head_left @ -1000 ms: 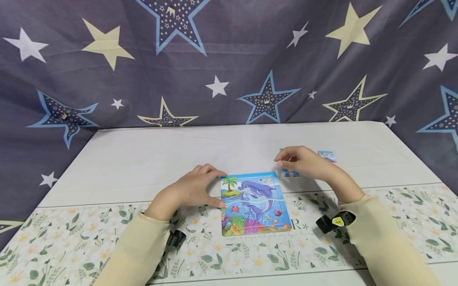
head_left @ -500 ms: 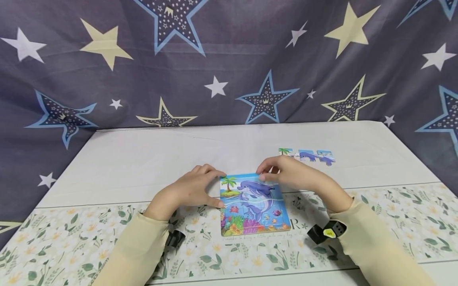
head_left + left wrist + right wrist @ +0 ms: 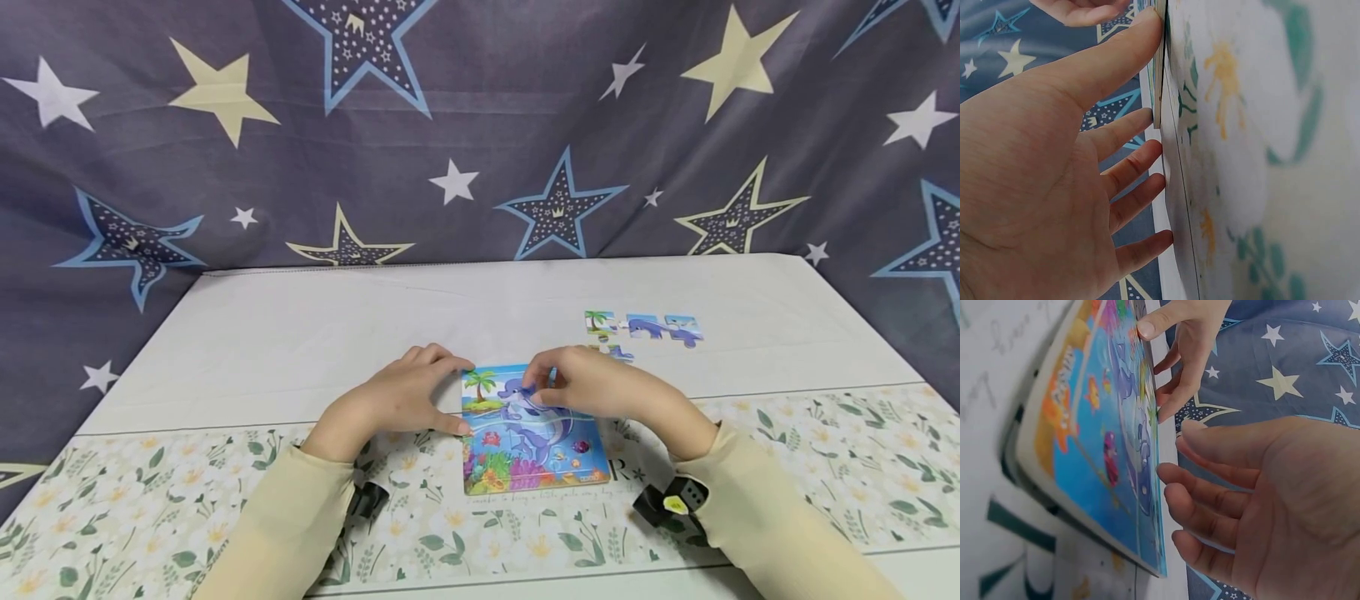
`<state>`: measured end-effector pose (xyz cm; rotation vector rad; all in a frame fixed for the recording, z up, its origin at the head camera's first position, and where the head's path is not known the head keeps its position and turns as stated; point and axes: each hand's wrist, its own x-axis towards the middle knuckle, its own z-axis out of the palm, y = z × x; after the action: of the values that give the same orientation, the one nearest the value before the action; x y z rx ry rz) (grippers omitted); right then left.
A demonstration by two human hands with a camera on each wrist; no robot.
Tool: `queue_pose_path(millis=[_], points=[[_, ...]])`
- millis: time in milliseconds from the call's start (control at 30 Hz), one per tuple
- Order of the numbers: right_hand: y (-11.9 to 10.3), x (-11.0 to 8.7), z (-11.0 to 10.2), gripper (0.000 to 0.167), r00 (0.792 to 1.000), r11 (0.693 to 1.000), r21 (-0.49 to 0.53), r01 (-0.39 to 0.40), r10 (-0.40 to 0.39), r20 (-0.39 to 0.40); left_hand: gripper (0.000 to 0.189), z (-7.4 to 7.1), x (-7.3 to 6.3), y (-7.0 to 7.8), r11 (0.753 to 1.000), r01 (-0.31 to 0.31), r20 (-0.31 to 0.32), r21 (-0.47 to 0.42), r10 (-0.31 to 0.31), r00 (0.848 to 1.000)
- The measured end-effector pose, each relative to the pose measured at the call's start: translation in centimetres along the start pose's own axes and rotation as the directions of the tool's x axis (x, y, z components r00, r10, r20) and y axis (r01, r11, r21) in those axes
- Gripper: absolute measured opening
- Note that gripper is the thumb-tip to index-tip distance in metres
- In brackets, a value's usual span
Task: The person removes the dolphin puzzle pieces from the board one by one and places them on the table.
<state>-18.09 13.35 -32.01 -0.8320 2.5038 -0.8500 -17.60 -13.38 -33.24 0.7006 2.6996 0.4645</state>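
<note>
A square dolphin jigsaw puzzle board (image 3: 491, 462) lies on the table, showing a palm tree, dolphins and coral. My left hand (image 3: 401, 400) rests against its left side, thumb at the edge and index finger near the far left corner. In the left wrist view the thumb (image 3: 1116, 62) touches the edge of the board (image 3: 1157, 94). Over the upper right of the picture hovers my right hand (image 3: 588, 383), hiding part of the dolphin. The right wrist view shows its fingers (image 3: 1210, 494) loosely bent beside the board (image 3: 1085, 494), with no piece visible between them.
Behind the right hand lie loose puzzle pieces: a palm tree piece (image 3: 598, 322), a dolphin piece (image 3: 643, 326), a sky-and-dolphin piece (image 3: 682, 327) and one partly hidden piece (image 3: 617, 353). A floral runner (image 3: 420, 542) covers the table's front. A star-patterned cloth (image 3: 405, 167) hangs behind.
My right hand has moved left and nearer, from the loose pieces to over the puzzle board, uncovering those pieces. The left hand has stayed at the board's left side.
</note>
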Motion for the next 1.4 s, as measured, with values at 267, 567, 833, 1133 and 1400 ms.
queue_pose_path(millis=[267,567,833,1133,1400], points=[[0.2,0.1,0.5,0.022,1.000,0.999,-0.048,0.023,-0.022,0.018,0.084,0.0,0.0,-0.1,1.000,-0.001,-0.003,0.002,0.001,1.000],[0.1,0.4,1.1,0.036,0.999,0.993,-0.118,-0.030,0.032,0.014,0.083,0.1,0.0,-0.1,1.000,0.004,-0.002,0.001,-0.004,1.000],[0.2,0.6,1.4,0.039,0.999,0.993,-0.115,-0.040,0.041,0.008,0.084,0.2,0.1,-0.2,1.000,0.002,-0.006,0.000,-0.002,1.000],[0.3,0.7,1.6,0.037,0.999,0.994,-0.102,-0.045,0.046,0.004,0.084,0.1,0.1,-0.2,1.000,0.002,-0.010,-0.001,-0.002,1.000],[0.2,0.7,1.7,0.037,0.999,0.993,-0.103,-0.052,0.052,0.004,0.084,0.1,0.1,-0.1,1.000,-0.002,-0.012,0.004,0.002,1.000]])
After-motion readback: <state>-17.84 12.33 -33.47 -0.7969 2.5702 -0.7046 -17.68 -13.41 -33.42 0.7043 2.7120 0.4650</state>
